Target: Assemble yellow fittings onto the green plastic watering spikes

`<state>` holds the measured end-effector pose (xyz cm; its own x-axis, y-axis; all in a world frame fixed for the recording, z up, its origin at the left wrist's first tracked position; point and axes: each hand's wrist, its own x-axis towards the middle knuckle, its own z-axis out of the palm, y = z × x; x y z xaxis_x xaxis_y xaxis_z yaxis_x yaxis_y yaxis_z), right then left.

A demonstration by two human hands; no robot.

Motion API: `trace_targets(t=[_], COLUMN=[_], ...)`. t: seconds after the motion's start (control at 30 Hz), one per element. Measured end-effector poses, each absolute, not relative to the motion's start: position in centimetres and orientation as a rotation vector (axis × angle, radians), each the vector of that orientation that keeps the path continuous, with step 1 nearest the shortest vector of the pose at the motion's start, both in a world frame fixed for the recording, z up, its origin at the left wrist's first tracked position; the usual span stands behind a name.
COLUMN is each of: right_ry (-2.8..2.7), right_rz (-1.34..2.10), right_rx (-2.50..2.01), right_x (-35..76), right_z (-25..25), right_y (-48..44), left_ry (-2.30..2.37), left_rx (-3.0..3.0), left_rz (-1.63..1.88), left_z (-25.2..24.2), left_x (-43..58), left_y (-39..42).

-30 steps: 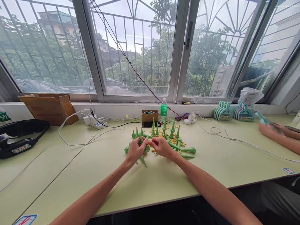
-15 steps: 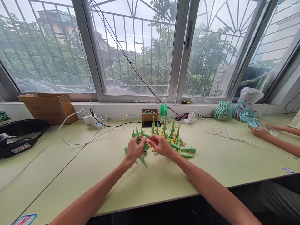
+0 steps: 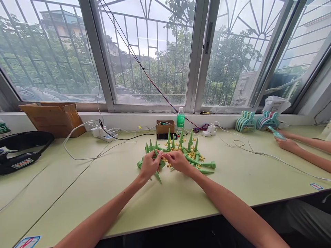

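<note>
My left hand is closed around a green plastic watering spike, its pointed end showing above the fingers. The fingertips of my right hand are pinched together right beside the left thumb. Whatever they hold is hidden, too small to name. Around and behind both hands is a cluster of green spikes, several upright like this spike and others lying down, such as this long capped spike. Small yellow plastic pieces lie among them. Another green point sticks out below my left hand.
Behind the cluster are a phone, a small cardboard box and a green-labelled bottle. Power strips and white cables cross the table. At right, a co-worker's hands hold a light-blue item near stacked hangers.
My fingertips have drawn closer together, and the right fingers have curled in slightly. The co-worker's hands have shifted, and the clear wrapping there is no longer seen.
</note>
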<state>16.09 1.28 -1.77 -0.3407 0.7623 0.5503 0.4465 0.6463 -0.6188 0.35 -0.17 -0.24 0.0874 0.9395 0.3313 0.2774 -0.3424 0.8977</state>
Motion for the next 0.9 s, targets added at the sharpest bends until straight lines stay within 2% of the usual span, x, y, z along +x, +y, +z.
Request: trace_targets(t=[0.47, 0.7, 0.9], right_ry=[-1.949, -1.957, -1.963], right_rz=[0.612, 0.428, 0.406], right_rx=[-0.899, -0.965, -1.011], right_x=[16.2, 16.1, 16.0], right_z=[-0.8, -1.4, -1.5], right_y=[0.6, 1.1, 1.3], left_ry=[1.256, 1.251, 1.23], left_rx=[1.698, 1.75, 1.739], left_rz=[1.342, 1.333, 1.325], left_z=[0.1, -0.5, -0.3], left_x=[0.2, 0.3, 0.3], left_y=[-0.1, 0.0, 0.0])
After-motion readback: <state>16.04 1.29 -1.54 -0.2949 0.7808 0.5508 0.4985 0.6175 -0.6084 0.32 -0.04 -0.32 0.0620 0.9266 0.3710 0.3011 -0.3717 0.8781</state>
